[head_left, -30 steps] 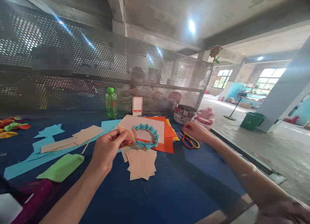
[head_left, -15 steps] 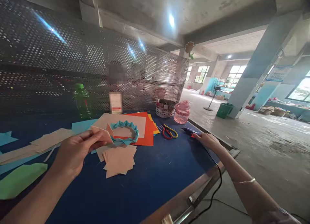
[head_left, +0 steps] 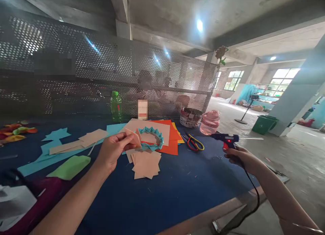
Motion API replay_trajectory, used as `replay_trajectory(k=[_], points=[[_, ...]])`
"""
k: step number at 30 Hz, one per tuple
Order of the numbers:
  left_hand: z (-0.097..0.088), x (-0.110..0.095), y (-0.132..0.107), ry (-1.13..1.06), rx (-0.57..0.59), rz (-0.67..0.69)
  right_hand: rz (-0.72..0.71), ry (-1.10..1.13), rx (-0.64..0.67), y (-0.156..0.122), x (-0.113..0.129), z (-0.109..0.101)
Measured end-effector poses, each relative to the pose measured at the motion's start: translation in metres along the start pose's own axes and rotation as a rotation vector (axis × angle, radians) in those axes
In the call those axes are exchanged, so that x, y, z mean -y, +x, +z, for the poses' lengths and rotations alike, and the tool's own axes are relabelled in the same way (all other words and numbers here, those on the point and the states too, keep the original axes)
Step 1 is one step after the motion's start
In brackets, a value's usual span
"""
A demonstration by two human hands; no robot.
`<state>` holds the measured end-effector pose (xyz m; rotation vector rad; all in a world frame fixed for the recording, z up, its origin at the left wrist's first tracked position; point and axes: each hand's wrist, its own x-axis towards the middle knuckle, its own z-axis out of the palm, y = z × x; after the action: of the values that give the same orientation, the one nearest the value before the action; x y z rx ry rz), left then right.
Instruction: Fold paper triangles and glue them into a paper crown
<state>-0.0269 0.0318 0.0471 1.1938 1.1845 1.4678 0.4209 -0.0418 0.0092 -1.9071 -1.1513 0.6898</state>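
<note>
My left hand (head_left: pixel 113 152) pinches a small folded peach paper piece (head_left: pixel 133 137) above the blue table (head_left: pixel 177 191). Just right of it lies a teal folded paper ring (head_left: pixel 151 137) on peach and orange sheets (head_left: pixel 170 145). A stack of peach paper squares (head_left: pixel 146 164) sits below my left hand's fingers. My right hand (head_left: pixel 241 158) grips a dark glue gun (head_left: pixel 225 139) with a red light, lifted over the table's right edge, nozzle pointing left. Its black cord (head_left: pixel 250 201) hangs down past the edge.
Scissors with red and yellow handles (head_left: pixel 194 143) lie right of the orange sheets. A woven basket (head_left: pixel 191 118), a pink jar (head_left: pixel 210 122) and a green bottle (head_left: pixel 116 107) stand by the perforated metal screen (head_left: pixel 101 79). Teal, peach and green paper scraps (head_left: pixel 68 167) lie at left.
My right hand has picked the glue gun up off the table and raised it. The left hand still holds the peach piece. The camera has swung back to the left.
</note>
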Motion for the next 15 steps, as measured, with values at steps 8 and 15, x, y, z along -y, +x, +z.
replay_trajectory(k=[8,15], points=[[-0.004,0.001,-0.002,0.005,0.043,-0.174,-0.237,0.365,0.292,-0.03,0.098,0.081],[-0.009,0.003,0.001,-0.014,0.086,-0.191,-0.651,0.042,0.401,-0.049,0.131,0.173]])
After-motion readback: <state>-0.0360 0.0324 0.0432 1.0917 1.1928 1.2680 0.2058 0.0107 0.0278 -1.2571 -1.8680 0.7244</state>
